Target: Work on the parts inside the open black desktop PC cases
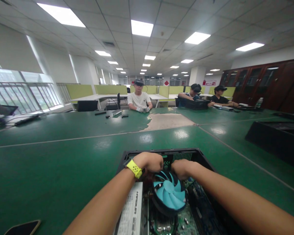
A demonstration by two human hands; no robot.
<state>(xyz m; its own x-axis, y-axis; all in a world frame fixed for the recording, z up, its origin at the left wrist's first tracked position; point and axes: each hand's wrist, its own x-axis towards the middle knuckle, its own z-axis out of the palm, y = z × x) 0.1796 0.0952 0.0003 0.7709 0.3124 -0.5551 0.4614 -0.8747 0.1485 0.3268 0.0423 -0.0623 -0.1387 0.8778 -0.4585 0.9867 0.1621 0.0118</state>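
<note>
An open black computer case [205,160] lies on the table before me, and both my hands reach into its far part. My left hand [154,162], with a yellow watch strap at the wrist, is closed at the upper left of a CPU cooler fan [168,192]. On the fan's upper right, my right hand [182,168] is curled closed too. Whatever the fingertips hold is hidden. The round fan has light-blue blades and sits tilted above the green motherboard [187,222]. A silver power supply [132,209] lies under my left forearm.
A phone-like dark object [23,228] rests at the table's lower left. Another black case [275,140] stands to the right. Across the green table [71,163] sit several people, one with gloved hands [143,109], near small parts and a bare tan patch [170,121].
</note>
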